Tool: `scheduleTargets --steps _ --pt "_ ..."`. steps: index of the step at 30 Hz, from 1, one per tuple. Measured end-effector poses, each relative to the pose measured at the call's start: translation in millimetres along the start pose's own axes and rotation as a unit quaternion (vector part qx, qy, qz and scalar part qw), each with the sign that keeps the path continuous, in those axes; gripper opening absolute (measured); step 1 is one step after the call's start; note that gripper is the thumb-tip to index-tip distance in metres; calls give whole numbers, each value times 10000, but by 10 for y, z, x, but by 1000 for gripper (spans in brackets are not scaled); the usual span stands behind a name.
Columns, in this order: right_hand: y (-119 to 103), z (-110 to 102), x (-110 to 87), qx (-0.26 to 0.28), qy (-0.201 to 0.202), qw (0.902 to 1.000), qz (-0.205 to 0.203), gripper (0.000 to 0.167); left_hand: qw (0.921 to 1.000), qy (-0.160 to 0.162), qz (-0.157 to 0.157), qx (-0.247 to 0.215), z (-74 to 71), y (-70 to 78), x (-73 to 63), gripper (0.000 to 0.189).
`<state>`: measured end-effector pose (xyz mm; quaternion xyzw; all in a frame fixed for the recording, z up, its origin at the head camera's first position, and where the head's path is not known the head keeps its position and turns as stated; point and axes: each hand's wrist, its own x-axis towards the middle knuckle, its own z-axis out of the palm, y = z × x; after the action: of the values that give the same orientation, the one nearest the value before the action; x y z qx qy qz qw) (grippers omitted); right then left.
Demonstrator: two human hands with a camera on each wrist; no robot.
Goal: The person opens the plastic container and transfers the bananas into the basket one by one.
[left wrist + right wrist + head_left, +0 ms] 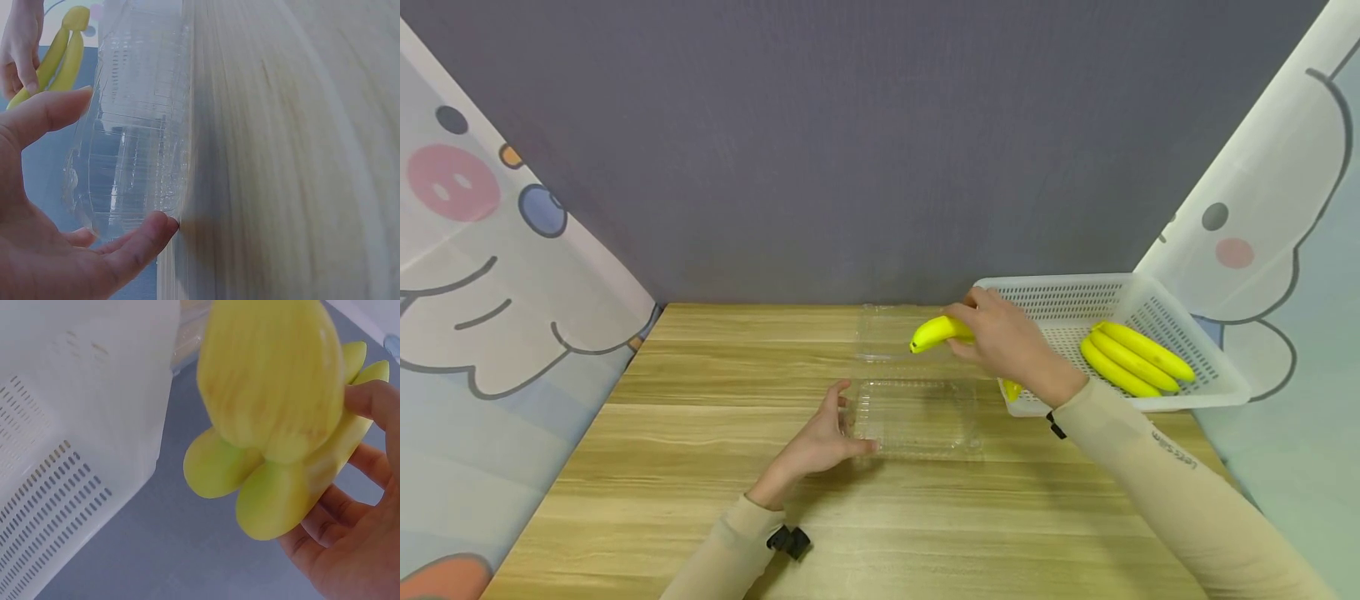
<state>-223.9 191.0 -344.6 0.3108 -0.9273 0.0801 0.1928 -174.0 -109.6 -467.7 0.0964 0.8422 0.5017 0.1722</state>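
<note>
My right hand [1011, 342] grips a small bunch of yellow bananas [936, 333], raised beside the basket's left end. In the right wrist view, fingers and thumb lie along the sides of the bananas [275, 500], and a broad yellow stem end fills the upper middle. A clear plastic clamshell box [917, 417] lies on the table, its lid [891, 333] folded back towards the wall. My left hand [820, 440] holds the box by its left end, thumb and fingers spread around the corners; the left wrist view shows the fingertips against the clear wall [125, 169].
A white perforated basket [1067, 298] stands at the right of the wooden table [715, 467]. More bananas [1131, 358] lie in its right part, and a yellow tip [1012, 389] shows at its front left corner. A grey wall [880, 150] rises behind the table.
</note>
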Motion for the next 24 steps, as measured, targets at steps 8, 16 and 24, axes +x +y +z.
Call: scheduleTargets --steps 8,16,24 --pt "128 -129 -33 6 -25 9995 310 33 10000 -59 45 -42 5 -18 -2 118" --pt "255 -202 -79 -82 -140 9986 494 31 9999 -46 31 -89 8 -24 4 118" --pt "404 -261 -108 -253 -285 9955 873 35 9999 -16 7 -101 12 -23 6 119"
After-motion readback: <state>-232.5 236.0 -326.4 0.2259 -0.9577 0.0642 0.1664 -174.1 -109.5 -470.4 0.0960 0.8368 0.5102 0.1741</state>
